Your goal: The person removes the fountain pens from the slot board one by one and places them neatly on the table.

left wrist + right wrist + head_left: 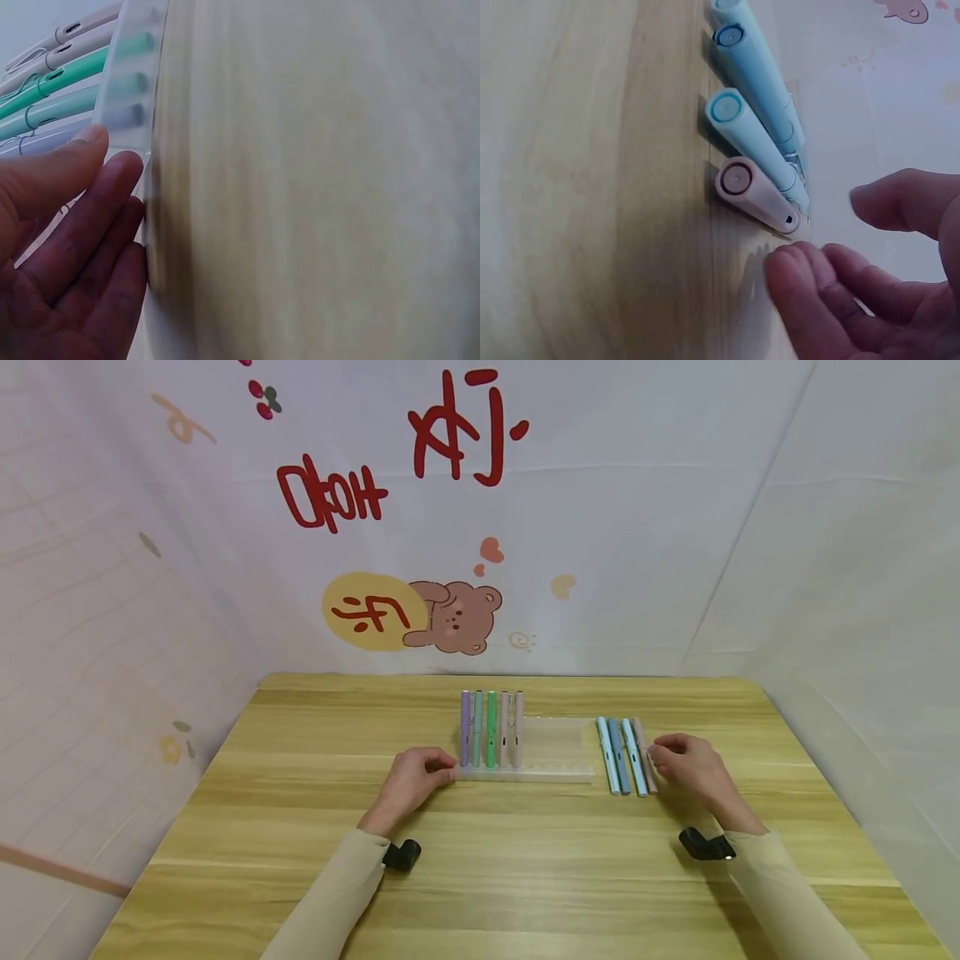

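Observation:
A clear plastic pen stand [558,774] sits mid-table. Upright in its left part are a purple pen [465,731], a teal pen [477,731], a green pen [491,727] and two pale pink pens. My left hand [416,781] pinches the stand's left front corner between thumb and fingers [112,187]. Right of the stand lie two light blue pens, a darker blue pen [619,756] between them, and a dusty pink pen [757,195] at the right end. Beside the pink pen, my right hand [690,768] has thumb and fingers parted around its far end, gripping nothing.
The wooden table [480,877] ends at a white backdrop [637,527] printed with a bear and red characters. Similar white sheets hang at both sides. A black camera band [705,845] is on the right wrist, another [402,856] on the left.

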Demonstrator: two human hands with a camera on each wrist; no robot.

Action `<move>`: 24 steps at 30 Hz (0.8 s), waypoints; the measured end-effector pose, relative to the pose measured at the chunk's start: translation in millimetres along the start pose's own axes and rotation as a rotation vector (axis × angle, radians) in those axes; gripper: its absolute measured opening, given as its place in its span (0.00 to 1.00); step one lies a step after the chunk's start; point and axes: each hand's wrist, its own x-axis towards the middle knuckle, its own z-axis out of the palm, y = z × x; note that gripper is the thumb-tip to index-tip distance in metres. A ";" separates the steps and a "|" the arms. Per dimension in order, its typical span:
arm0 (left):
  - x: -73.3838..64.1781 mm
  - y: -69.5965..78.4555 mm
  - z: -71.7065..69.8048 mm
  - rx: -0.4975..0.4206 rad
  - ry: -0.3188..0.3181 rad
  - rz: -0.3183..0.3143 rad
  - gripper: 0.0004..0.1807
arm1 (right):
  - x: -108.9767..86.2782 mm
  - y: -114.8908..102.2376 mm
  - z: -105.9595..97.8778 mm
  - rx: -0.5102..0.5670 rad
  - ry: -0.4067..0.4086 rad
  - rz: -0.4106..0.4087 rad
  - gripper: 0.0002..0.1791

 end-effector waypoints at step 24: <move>0.8 0.0 1.6 0.013 0.004 -0.010 0.04 | -16.7 -44.0 39.6 0.301 0.157 -0.226 0.25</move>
